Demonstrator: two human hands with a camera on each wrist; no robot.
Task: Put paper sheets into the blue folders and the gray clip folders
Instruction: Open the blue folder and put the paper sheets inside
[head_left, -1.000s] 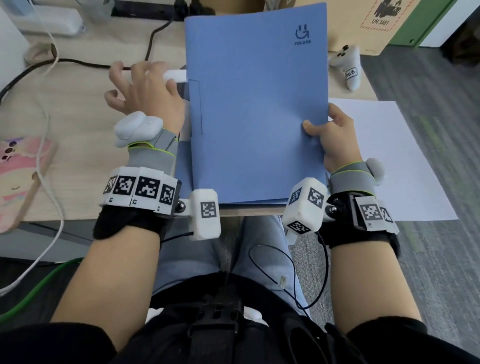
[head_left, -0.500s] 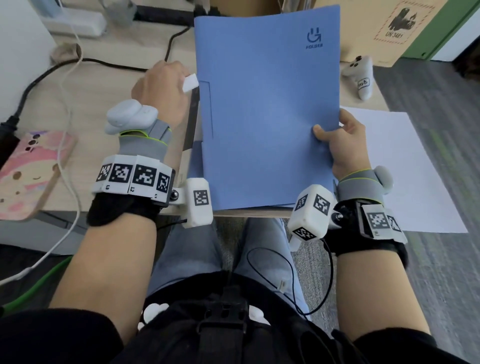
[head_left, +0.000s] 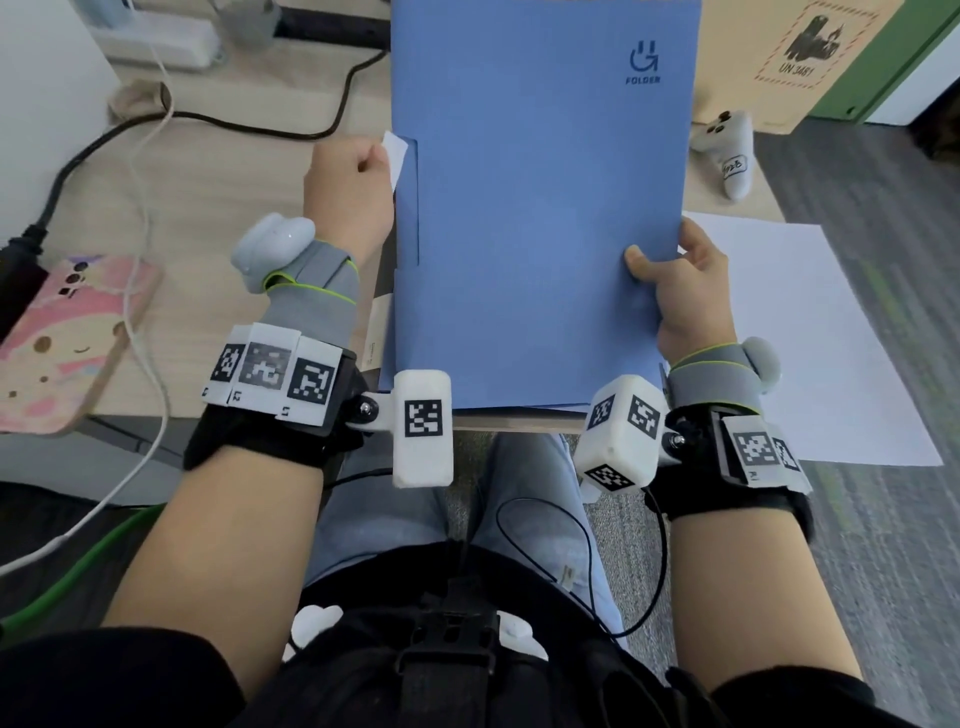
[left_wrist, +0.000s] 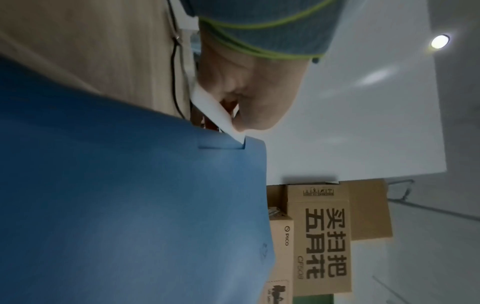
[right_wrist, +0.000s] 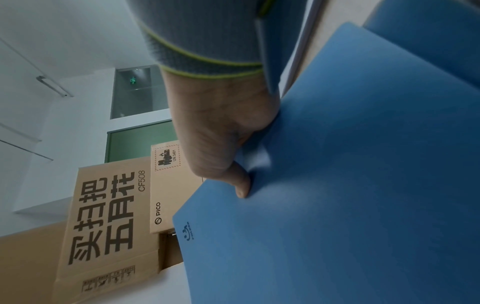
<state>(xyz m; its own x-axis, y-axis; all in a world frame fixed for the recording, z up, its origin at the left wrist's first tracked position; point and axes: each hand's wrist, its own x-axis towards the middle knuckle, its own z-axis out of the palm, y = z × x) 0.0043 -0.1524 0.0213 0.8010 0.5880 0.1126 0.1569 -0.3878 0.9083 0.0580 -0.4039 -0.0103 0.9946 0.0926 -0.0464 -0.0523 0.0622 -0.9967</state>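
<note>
A blue folder (head_left: 540, 208) is held tilted up over the desk's front edge. My right hand (head_left: 680, 291) grips its right edge, with the thumb (right_wrist: 242, 185) pressed on the cover (right_wrist: 337, 205). My left hand (head_left: 358, 176) is curled at the folder's left edge and pinches a white paper strip (head_left: 395, 156). In the left wrist view the strip (left_wrist: 218, 115) meets a cut slot in the blue cover (left_wrist: 130, 205). A loose white sheet (head_left: 810, 338) lies at the right, overhanging the desk. A second blue layer (head_left: 415, 338) shows under the folder.
A phone in a pink case (head_left: 67, 338) lies at the desk's left edge among black and white cables (head_left: 145, 218). A white controller (head_left: 727, 156) sits right of the folder. Cardboard boxes (head_left: 789, 52) stand behind it.
My left hand went from spread fingers to a curl around the white strip. The folder came up and closer, with my right hand still on its edge.
</note>
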